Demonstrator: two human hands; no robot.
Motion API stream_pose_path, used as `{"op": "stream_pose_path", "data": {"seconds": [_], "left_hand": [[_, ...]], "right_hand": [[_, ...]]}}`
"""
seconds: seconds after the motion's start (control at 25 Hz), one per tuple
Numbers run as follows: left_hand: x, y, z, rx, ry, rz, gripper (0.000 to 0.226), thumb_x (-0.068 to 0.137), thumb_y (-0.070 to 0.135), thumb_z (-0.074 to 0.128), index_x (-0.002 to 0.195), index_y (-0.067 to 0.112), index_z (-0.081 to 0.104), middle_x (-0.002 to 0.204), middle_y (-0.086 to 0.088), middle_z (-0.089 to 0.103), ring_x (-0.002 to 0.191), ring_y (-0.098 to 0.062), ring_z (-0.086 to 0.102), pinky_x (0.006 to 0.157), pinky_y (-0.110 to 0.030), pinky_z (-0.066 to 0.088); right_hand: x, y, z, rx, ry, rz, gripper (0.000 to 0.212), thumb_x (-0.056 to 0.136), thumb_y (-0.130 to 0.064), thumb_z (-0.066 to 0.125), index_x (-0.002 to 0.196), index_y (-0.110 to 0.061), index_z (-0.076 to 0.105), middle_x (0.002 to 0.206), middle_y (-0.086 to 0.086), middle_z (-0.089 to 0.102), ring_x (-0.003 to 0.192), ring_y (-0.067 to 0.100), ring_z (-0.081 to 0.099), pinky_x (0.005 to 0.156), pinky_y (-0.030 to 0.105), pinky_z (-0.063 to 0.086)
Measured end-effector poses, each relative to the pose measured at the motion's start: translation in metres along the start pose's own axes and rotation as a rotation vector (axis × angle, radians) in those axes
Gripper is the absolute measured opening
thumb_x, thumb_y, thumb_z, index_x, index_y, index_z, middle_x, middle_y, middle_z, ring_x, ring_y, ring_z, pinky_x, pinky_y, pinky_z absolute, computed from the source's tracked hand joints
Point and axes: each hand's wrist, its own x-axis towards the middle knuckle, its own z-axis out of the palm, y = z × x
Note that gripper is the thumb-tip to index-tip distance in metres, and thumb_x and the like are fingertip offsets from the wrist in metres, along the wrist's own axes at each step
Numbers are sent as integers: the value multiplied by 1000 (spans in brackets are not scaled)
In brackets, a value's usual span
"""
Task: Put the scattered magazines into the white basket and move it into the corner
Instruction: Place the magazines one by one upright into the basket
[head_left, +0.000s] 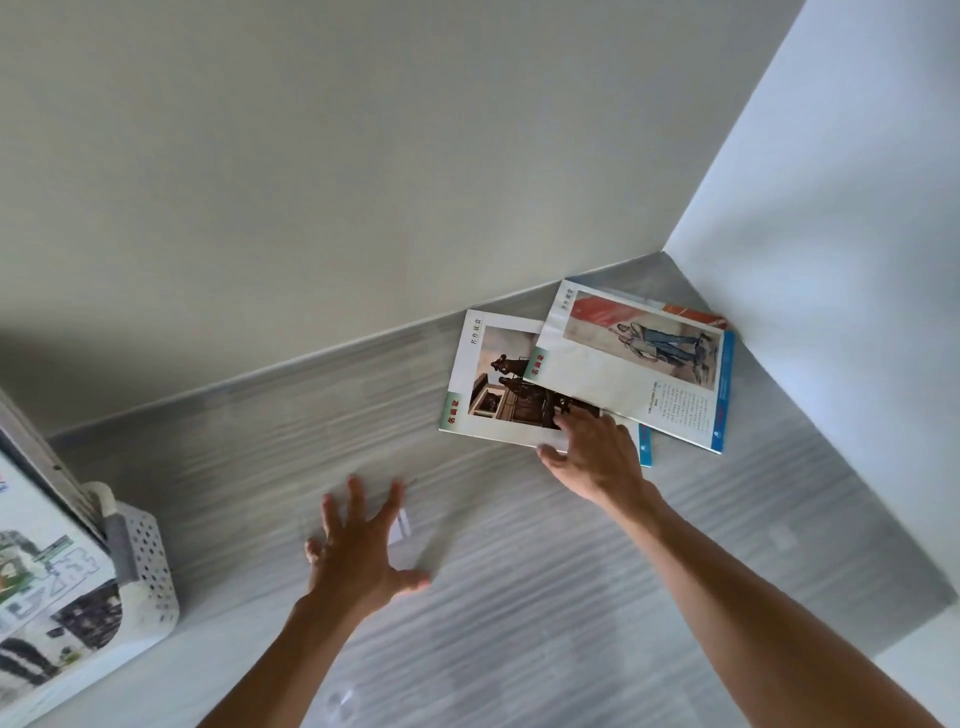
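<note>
Two magazines lie overlapping on the grey floor near the wall corner. The upper magazine (639, 364) shows two standing figures on its cover. The lower magazine (488, 384) shows dark statues. My right hand (597, 452) rests on the lower magazine's near edge, fingers on the cover and thumb at its corner. My left hand (358, 545) hovers over the floor with fingers spread and holds nothing. The white perforated basket (150, 561) stands at the far left with several magazines (47, 587) in it.
Two white walls meet at the corner (662, 252) just behind the magazines. A small pale scrap (400, 525) lies on the floor by my left hand. Grey striped floor stretches between the basket and the magazines.
</note>
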Motion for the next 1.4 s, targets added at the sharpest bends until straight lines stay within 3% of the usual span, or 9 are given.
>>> {"op": "stream_pose_path", "data": {"seconds": [0.28,0.44,0.68,0.88,1.0,1.08,1.2,1.28,1.4], "left_hand": [[1,-3,4,12,23,16,121,64,75,68,149,45,-13,159,-10,-29,147,-43,-17,113,-64,18],[-3,-1,2,4,28,6,121,64,74,69,150,44,-11,159,-9,-29,147,-42,-18,114,-63,17],[-4,-4,4,-20,51,11,120,62,74,70,149,46,-9,160,-8,-27,147,-40,-18,114,-62,17],[-16,-4,1,-188,103,26,91,77,49,69,151,38,17,165,-2,-3,151,-32,-2,115,-54,18],[-40,-19,-2,-724,409,-21,50,84,12,61,130,31,52,141,2,53,129,-23,51,99,-34,44],[-58,-28,0,-680,626,26,55,80,-2,57,129,22,55,135,-5,58,120,-27,56,98,-38,47],[-81,-13,16,-306,379,474,52,82,13,59,131,30,55,145,6,48,132,-18,46,110,-34,40],[-88,4,32,-133,64,514,47,88,30,55,134,40,51,157,13,28,144,-11,26,115,-30,32],[-85,16,39,-35,50,407,48,88,38,54,135,39,49,161,15,16,146,-10,19,110,-39,41]], "right_hand": [[-15,10,3,-83,-108,193,93,87,-74,34,156,-16,7,166,8,4,149,37,15,117,58,15],[-70,-42,32,-203,109,-202,57,80,-49,62,125,-14,57,126,12,59,106,38,60,88,55,48],[-81,-53,29,-372,238,-438,21,61,-11,79,76,-10,64,60,5,60,42,18,56,32,26,44],[-104,-75,17,-162,187,-336,25,66,-26,83,69,-17,60,49,1,61,35,15,59,32,20,37],[-143,-102,33,65,-103,-440,31,92,-39,40,89,-16,60,82,8,73,74,29,71,58,35,53],[-145,-102,31,163,-197,-470,33,95,-39,37,101,-20,62,107,3,72,99,25,66,82,37,51],[-130,-64,23,133,-63,-59,37,95,-42,48,123,-19,49,126,1,53,114,20,52,94,36,46],[-134,-41,23,186,-48,272,43,90,-51,52,115,-17,45,116,4,50,105,23,52,87,37,50],[-148,-42,34,424,-97,366,41,78,-46,63,102,-16,49,103,4,58,92,24,58,75,33,51]]}}
